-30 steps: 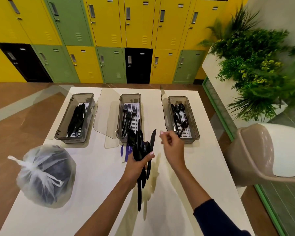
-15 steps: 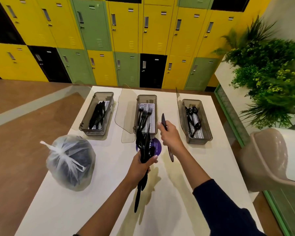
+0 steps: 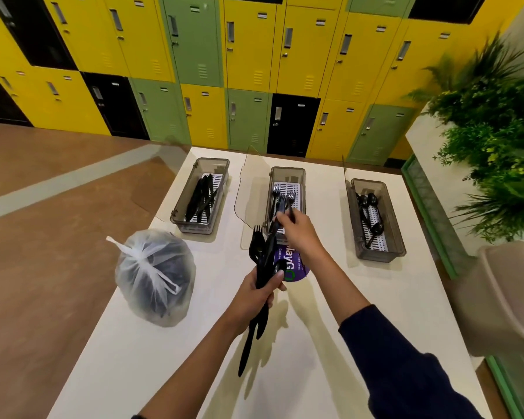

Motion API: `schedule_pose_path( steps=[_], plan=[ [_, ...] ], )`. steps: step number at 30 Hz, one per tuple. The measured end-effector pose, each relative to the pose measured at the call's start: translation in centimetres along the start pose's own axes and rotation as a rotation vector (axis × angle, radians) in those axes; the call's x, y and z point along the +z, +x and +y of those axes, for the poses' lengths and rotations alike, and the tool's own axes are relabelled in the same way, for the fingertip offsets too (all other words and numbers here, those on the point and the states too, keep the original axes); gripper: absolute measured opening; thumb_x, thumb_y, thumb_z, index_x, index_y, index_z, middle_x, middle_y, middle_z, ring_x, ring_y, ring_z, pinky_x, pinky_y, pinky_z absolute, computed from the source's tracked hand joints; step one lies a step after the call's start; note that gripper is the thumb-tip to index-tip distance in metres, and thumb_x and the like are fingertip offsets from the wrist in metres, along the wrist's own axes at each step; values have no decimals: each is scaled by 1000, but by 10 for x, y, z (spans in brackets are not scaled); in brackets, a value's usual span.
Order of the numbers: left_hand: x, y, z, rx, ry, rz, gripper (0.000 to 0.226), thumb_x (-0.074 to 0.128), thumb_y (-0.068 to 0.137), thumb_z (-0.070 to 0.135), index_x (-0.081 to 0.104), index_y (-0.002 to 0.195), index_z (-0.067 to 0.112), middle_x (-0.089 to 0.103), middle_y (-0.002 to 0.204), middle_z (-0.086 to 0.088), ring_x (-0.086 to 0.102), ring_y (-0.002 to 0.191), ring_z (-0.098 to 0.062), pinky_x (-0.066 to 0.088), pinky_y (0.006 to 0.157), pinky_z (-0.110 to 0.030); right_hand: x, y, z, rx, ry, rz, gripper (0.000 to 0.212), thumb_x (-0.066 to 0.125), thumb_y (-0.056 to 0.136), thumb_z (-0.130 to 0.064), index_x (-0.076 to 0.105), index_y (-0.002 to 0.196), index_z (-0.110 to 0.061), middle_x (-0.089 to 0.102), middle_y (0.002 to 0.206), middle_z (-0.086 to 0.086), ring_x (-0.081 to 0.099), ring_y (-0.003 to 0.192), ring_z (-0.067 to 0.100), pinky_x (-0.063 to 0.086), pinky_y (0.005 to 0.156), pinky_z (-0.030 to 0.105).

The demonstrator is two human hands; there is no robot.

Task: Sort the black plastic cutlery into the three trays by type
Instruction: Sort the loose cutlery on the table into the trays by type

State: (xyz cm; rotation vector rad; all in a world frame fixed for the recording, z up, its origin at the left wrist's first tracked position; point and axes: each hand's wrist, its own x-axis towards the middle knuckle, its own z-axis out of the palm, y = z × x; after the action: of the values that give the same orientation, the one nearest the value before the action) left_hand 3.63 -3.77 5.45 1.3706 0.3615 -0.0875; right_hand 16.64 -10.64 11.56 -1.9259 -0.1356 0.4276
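Over the near end of the middle tray [image 3: 286,171], the right hand [image 3: 298,234] pinches a single black piece [image 3: 280,209] between thumb and fingertips. The piece's far end lies among the forks [image 3: 289,195] in that tray; whether it is itself a fork cannot be told. Nearer, above the tabletop [image 3: 390,313], the left hand [image 3: 254,294] is clamped around a bundle of black cutlery [image 3: 263,255], with fork heads fanned toward the trays and handles projecting below the fist. The left tray [image 3: 176,217] holds knives [image 3: 201,198], and the right tray [image 3: 398,240] holds spoons [image 3: 372,219]. A clear lid [image 3: 250,195] stands open on the left of the middle tray. A knotted translucent bag [image 3: 155,276] with dark contents sits at the left of the tabletop. A purple printed label [image 3: 295,264] lies between the bundle and the middle tray.

Handling, as judged: the pieces look like thin moulded plastic, so they are probably very light, stiff but slightly springy, and smooth enough to slide against one another. Tines are likely the weakest parts; they may also catch on neighbouring pieces. Each piece is best taken by a pinch on the flat faces of its handle, just below the head, and drawn lengthwise out of the bundle rather than levered sideways. The fist should clamp the handles firmly enough that adjacent pieces do not follow. Release is best made low, with the piece lying along the tray's length.
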Motion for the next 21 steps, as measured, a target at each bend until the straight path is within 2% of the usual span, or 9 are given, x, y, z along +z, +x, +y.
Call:
schedule_pose_path(
  steps=[3,6,10,12,14,17,18,19,21],
  plan=[
    [-7,-1,1,-13,-5,2,25,57,94,28,56,102,4,63,70,5,42,47,-8,41,52,-19,1,8,-15,-38,110,97,26,39,101,-29,53,113,-10,65,96,2,59,86,12,42,71,22],
    [-24,0,1,-20,-15,35,24,58,93,28,56,101,5,63,75,2,43,48,-8,40,52,-19,8,15,-29,-97,169,208,24,31,104,-26,48,111,-10,69,85,1,56,76,-1,37,64,14],
    [-42,5,2,-35,-19,54,25,58,93,29,56,104,7,63,79,-2,43,50,-9,41,52,-20,22,18,-30,-174,221,335,22,32,104,-26,47,101,-11,60,70,-4,55,65,6,44,62,15],
    [-49,8,2,-41,-29,53,25,58,94,28,56,103,5,63,77,-1,42,49,-9,40,51,-19,29,18,-27,-198,240,344,21,34,103,-26,47,97,-10,54,65,-5,50,58,6,42,56,13],
    [-55,11,4,-42,-43,44,23,57,94,26,55,100,5,63,73,2,42,47,-7,40,50,-19,33,18,-25,-184,232,219,19,41,102,-27,51,98,-11,48,61,-5,44,51,4,39,52,18],
    [-62,15,6,-38,-39,27,22,56,95,26,55,96,4,60,59,8,41,45,-6,40,49,-17,39,12,-18,-84,103,-155,13,57,95,-26,61,99,-14,45,58,-9,40,43,-3,33,44,10],
    [-64,17,7,-34,-52,21,21,56,95,26,56,96,5,60,61,8,41,45,-6,40,49,-17,43,8,-14,-71,41,-246,14,62,91,-24,63,97,-11,48,54,-13,43,41,-4,33,45,6],
    [-67,19,8,-32,-73,14,21,57,94,26,56,97,6,61,66,7,41,46,-6,40,49,-18,48,6,-9,-71,12,-296,17,66,88,-22,65,96,-6,51,50,-14,46,43,-6,34,47,5],
    [-72,23,9,-35,-112,-5,18,57,94,26,58,97,8,61,74,1,41,47,-7,40,49,-19,57,6,-1,-63,31,-309,21,72,84,-20,65,92,-2,58,56,-14,54,51,-5,40,54,8]
  ],
)
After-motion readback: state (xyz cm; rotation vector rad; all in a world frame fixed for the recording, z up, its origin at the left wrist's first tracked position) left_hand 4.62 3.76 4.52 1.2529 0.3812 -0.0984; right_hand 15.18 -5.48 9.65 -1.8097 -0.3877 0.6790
